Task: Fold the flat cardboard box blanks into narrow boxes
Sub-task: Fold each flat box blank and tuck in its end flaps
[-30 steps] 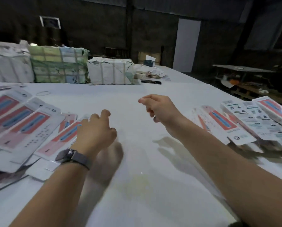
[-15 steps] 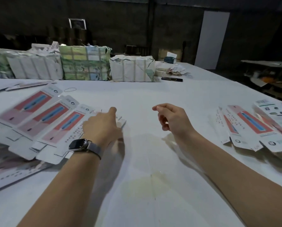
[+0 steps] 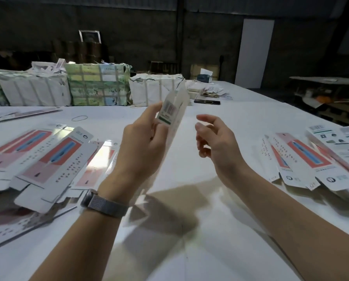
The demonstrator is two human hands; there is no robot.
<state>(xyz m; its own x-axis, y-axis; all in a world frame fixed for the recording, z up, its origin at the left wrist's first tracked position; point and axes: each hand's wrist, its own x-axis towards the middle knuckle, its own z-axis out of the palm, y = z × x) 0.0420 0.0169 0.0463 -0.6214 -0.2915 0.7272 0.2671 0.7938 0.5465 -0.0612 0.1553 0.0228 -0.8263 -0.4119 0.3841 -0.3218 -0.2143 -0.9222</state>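
Item: wristwatch [image 3: 106, 205]. Worn on the left forearm, nearest the camera.

Item: worktop [image 3: 190, 230]. White, with a glare patch near the middle.

Item: left hand [image 3: 143, 147]. Raised above the worktop; fingers and thumb are closed round one box blank [image 3: 172, 118], which is held nearly upright, barcode end uppermost. The lower part of the blank is blurred.

Item: right hand [image 3: 216, 142]. Held just beside the blank, apart from it; fingers are loosely curled and nothing is grasped.

Item: stack of flat blanks [image 3: 47, 157]. Spread on the worktop to the left, overlapping.

Item: pile of folded boxes [image 3: 311, 159]. Laid on the worktop to the right.

Item: rubber band [image 3: 79, 118]. Loose on the worktop, further back.

Item: wrapped bundles [image 3: 96, 86]. Ranged along the far edge.

Risks, as judged:
- The blank is held by one hand only; it could be bent off the creases if it is squeezed before the right hand is applied.
- A panel could be torn or buckled if it is opened against the fold.
- The left stack could be swept askew by the forearm.
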